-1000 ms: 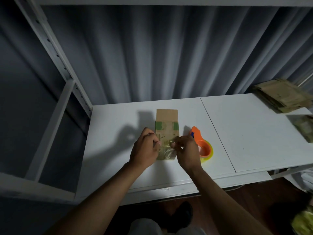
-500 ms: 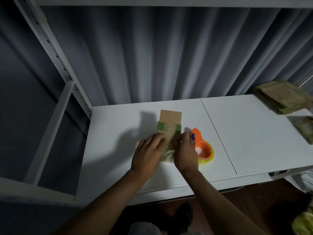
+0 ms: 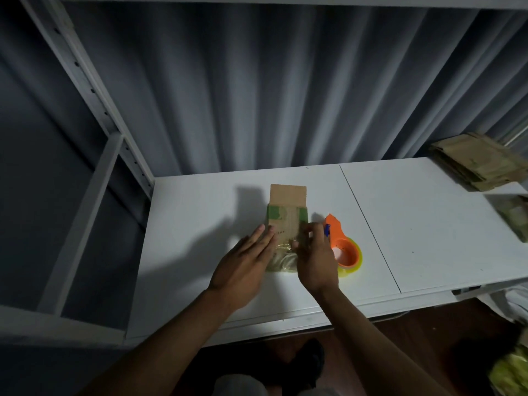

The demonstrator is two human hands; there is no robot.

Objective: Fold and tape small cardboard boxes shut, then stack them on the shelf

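Note:
A small cardboard box [image 3: 288, 215] with green print lies on the white shelf board [image 3: 200, 212], its far flap standing open. Clear tape covers its near end. My left hand [image 3: 245, 261] lies flat with straight fingers against the box's left side. My right hand [image 3: 314, 252] presses on the box's right near part with bent fingers; its fingertips hide that edge. An orange tape dispenser [image 3: 341, 247] with a yellowish roll sits right beside my right hand.
A pile of flattened cardboard boxes [image 3: 480, 161] lies at the far right of the shelf, with more cardboard [image 3: 517, 218] below it. A white upright post [image 3: 85, 90] bounds the left side. Grey curtain hangs behind. A seam [image 3: 368, 227] splits the board.
Both hands went from pinching the tape at the box's near end to lying flat. The left hand slid to the box's left side, the right pressed down on the taped end.

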